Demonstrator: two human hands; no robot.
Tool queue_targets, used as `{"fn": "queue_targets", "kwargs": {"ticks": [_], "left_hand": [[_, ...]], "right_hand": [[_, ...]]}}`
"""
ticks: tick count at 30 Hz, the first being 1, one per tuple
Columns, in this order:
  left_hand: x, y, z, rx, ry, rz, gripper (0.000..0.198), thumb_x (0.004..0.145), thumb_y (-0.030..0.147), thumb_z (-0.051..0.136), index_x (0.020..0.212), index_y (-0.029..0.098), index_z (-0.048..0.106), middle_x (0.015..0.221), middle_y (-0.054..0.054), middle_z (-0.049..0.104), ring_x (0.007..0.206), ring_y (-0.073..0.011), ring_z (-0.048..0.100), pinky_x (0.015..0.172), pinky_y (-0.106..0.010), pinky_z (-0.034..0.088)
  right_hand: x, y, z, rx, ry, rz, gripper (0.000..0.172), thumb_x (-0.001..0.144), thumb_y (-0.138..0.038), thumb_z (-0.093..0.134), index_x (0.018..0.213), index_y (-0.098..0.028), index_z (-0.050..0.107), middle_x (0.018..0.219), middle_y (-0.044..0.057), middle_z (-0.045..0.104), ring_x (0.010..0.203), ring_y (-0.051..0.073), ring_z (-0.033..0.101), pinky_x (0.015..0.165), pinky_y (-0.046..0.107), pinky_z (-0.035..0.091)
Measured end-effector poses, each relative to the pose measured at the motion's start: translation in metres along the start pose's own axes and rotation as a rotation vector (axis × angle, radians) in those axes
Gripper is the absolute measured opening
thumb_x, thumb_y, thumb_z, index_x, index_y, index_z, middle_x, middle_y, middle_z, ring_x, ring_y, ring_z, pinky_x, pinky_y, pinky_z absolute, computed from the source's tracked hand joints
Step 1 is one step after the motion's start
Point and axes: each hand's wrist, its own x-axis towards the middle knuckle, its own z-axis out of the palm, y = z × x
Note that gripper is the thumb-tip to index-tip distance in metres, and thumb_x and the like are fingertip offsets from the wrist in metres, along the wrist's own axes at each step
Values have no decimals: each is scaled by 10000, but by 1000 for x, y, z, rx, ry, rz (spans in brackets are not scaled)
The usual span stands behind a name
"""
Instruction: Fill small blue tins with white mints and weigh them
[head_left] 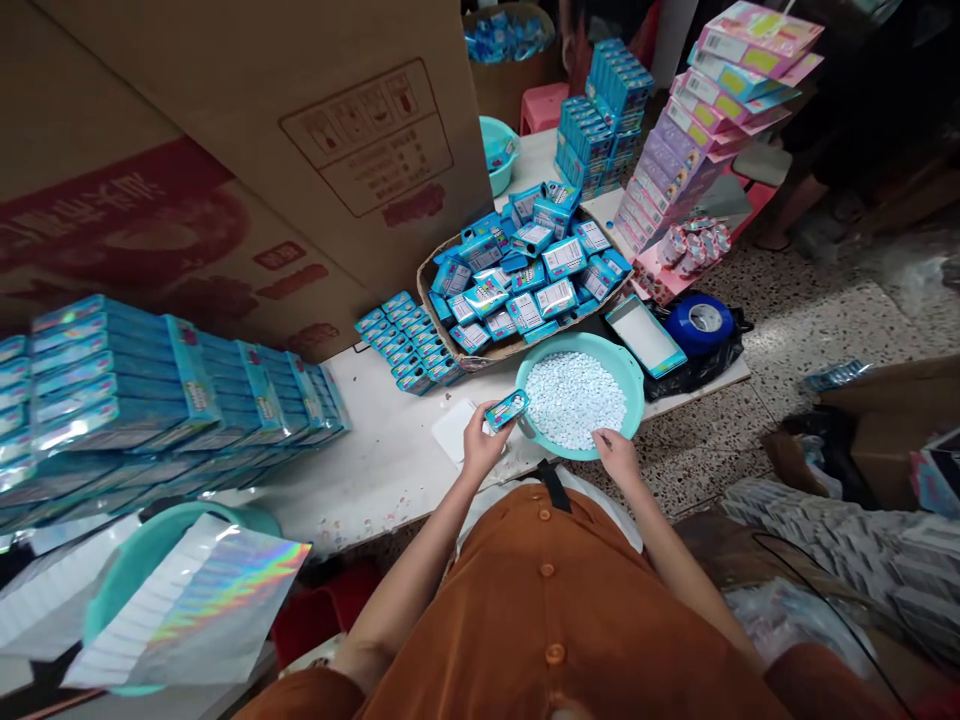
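My left hand [480, 440] is closed around a small blue box [506, 409], held tilted at the near-left rim of a teal basin [634, 375]. The basin holds a heap of small white tablets [574, 400]. My right hand [616, 450] rests at the basin's near rim, fingers curled toward the tablets; what is in them is hidden. Behind the basin a shallow cardboard tray [429, 275] is piled with several loose blue boxes [525, 275]. A row of filled blue boxes [409, 340] lies on the white table [390, 450] to the left of the tray.
A big cardboard carton [262, 150] stands at the back left. Stacks of blue packs [150, 390] lie left, pink and blue packs [705, 130] back right. A blue tape roll [701, 322] and an open box lid [645, 335] lie right of the basin. Holographic sheets [202, 600] cover another teal basin near left.
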Motion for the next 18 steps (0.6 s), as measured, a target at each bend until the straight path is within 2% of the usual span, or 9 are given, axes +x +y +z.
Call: {"fn": "queue_targets", "kwargs": {"ticks": [3,6,9,12,18], "left_hand": [[-12,-18,-10,55,143,-80,412,716,395,690,1058,220,541,1033,-52,624,982,-233,590,880,-362,467],[-20,-44,-24,71,268,-187,454,715,411,687,1090,214,525,1046,-55,625,968,-226,601,873,-359,475],[-24,-75,-41,76,282,-260,413,724,401,671,1066,215,532,1005,-32,635,899,-199,617,830,-331,491],[-25,-103,-54,197,293,-248,371,698,374,694,1008,212,570,1004,-36,630,936,-212,602,856,-332,478],[-32,-141,-57,280,249,-209,355,693,282,701,1019,195,593,998,-64,618,949,-236,591,857,-355,474]], "right_hand": [[-1,3,0,2,-19,3,377,852,-435,396,842,-186,678,901,90,701,817,227,622,770,313,447],[-1,7,2,-5,-18,11,385,849,-447,401,856,-186,684,905,94,703,805,226,618,767,314,447],[-1,11,5,-27,-27,21,380,842,-444,409,858,-187,688,915,94,704,807,224,617,777,317,446],[0,12,7,-47,-44,3,383,843,-442,408,858,-181,688,925,97,703,827,227,616,792,317,441],[-2,6,4,-80,-67,15,408,857,-450,386,876,-178,689,915,106,700,812,232,609,738,301,434]]}}
